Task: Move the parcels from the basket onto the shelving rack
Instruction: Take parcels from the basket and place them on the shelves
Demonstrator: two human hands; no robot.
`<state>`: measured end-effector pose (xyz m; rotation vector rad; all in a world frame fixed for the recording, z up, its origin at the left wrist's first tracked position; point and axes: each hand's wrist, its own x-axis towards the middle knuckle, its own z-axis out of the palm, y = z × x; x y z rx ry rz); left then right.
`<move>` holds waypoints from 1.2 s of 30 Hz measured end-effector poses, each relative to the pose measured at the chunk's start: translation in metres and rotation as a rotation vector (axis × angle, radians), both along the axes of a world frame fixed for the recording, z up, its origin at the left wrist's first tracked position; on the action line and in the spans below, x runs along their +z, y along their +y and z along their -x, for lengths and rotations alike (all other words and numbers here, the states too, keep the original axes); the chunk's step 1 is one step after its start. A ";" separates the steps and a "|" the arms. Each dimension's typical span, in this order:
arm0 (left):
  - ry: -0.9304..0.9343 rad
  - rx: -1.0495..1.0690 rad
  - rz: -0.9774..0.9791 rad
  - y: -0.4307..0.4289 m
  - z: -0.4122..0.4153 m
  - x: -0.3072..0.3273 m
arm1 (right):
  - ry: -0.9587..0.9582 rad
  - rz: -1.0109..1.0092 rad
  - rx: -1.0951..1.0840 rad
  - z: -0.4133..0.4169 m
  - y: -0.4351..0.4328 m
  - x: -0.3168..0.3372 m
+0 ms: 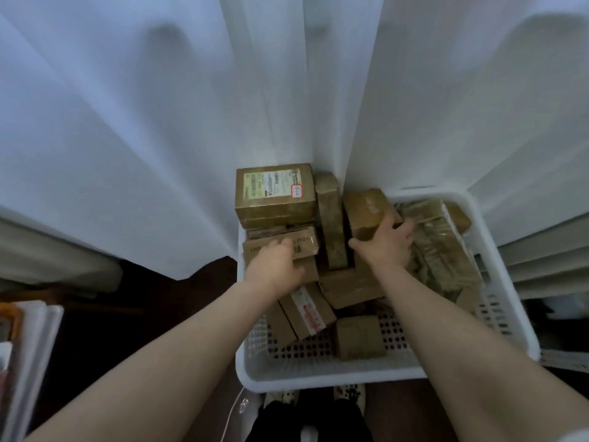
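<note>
Both hands are down in the basket (497, 282). The left hand (275, 266) lies curled over a flat printed box (306, 242) on the left stack, fingers bent down its far side, so I cannot tell whether it grips or only rests. Above it sits a labelled box (275, 194) topping that stack, hard against the white curtain (127, 122). Just right of it a narrow box (331, 224) stands on end. The right hand (387, 245) is closed around the near corner of a plain brown box (366, 208), thumb on the left face, fingers wrapped over the right. Further right, a taped bundle (443, 244) leans against the basket's wall.

Nearer the person lie a red-labelled box (307, 309) and a small cube (360, 338) on the perforated floor.

The rack is not in view, so nothing shows as shelved. With the basket this full and part of its floor bare, I judge the job barely under way: nearly all parcels remain inside.
</note>
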<state>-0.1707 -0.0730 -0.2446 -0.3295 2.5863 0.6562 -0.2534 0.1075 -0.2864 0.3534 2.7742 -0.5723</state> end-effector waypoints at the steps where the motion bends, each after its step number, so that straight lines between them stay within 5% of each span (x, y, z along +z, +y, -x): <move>1: 0.001 -0.008 -0.013 0.000 -0.002 0.003 | 0.022 0.040 -0.055 -0.007 0.004 0.006; 5: -0.001 -0.035 -0.110 0.006 -0.012 0.036 | 0.120 0.399 -0.346 -0.047 0.033 0.051; 10: 0.068 0.029 -0.341 0.037 -0.014 0.104 | -0.013 1.110 -0.658 -0.099 0.068 0.120; 13: 0.014 0.257 -0.692 0.060 -0.016 0.144 | 0.080 1.083 -0.580 -0.121 0.073 0.158; 16: -0.150 0.418 -0.998 0.078 -0.020 0.178 | 0.263 0.767 -0.361 -0.138 0.079 0.194; 22: -0.218 0.423 -1.198 0.115 -0.037 0.225 | 0.495 0.507 0.022 -0.174 0.093 0.248; 26: -0.172 0.379 -1.235 0.130 -0.047 0.246 | 0.406 0.852 -0.204 -0.187 0.118 0.274; 31: -0.151 0.319 -1.288 0.139 -0.066 0.262 | -0.069 1.414 -0.439 -0.200 0.140 0.285; 36: -0.106 0.286 -1.330 0.137 -0.070 0.271 | 0.090 1.435 -0.387 -0.199 0.135 0.297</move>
